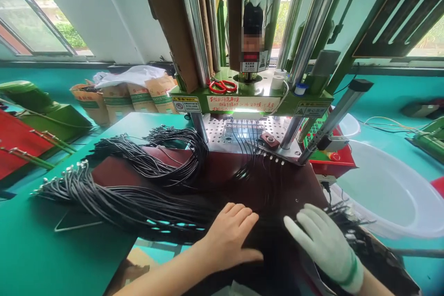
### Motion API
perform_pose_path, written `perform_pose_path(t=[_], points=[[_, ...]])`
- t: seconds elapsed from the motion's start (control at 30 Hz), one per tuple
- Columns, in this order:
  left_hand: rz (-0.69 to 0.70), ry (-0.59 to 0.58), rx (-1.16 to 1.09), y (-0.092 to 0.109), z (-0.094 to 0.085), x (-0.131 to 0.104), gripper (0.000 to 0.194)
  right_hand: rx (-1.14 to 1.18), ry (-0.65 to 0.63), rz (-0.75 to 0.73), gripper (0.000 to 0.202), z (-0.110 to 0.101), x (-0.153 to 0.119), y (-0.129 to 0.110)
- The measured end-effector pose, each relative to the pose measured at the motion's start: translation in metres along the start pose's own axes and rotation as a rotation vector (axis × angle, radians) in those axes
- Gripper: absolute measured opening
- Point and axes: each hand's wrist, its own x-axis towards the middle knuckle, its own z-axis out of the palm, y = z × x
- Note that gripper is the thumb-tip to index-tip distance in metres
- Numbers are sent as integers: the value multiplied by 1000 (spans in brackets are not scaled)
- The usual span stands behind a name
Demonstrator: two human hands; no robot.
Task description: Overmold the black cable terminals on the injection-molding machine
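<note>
My bare left hand (233, 233) is over the front of the dark brown board, at the right end of a long bundle of black cables (138, 203). Its thumb stands apart from the fingers and I see nothing in its grasp. To the right, my right hand (326, 243) wears a white glove with a green cuff line. Its fingers are stretched out, beside a pile of black cables (357, 231). A second, looped cable bundle (166, 162) lies behind the first. Thin black cables (244, 138) run out from the metal mould (244, 129) in the press.
The green press (291, 101) with steel columns stands ahead, with red-handled scissors (222, 86) on it. A red control box (333, 162) and a white tub (388, 189) are at right. A green table (27, 245) and paper sacks (121, 97) are at left.
</note>
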Motion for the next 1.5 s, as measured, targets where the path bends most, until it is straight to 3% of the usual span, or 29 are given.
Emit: perform_pose_path(t=[0.1,0.17,0.33,0.47,0.57,0.77,0.9,1.07,1.17,1.33,1.5], points=[[-111,-30,-142,-19,-12,6,35,41,63,13,32,3,-8,-8],[-129,-138,-113,-34,-20,21,21,62,88,28,33,4,-8,-9],[88,-433,23,-61,-36,45,22,109,63,13,34,6,-10,-9],[193,-496,177,-67,-45,41,39,138,80,-26,34,10,-18,-10],[251,-511,268,-65,-47,39,34,153,104,-43,33,16,-23,-9],[350,-480,342,-64,-41,42,24,198,119,-44,35,18,-21,-9],[377,-401,390,-74,-28,41,5,190,101,-33,36,17,-17,-5],[237,-208,510,-86,-15,42,12,118,-98,-28,36,20,-4,10],[132,-127,544,-93,-16,50,11,51,-112,-29,36,23,5,18],[105,-121,513,-98,-25,59,8,-19,-56,-18,36,30,15,27],[63,-164,388,-95,-23,53,13,95,-134,-47,38,27,14,32]])
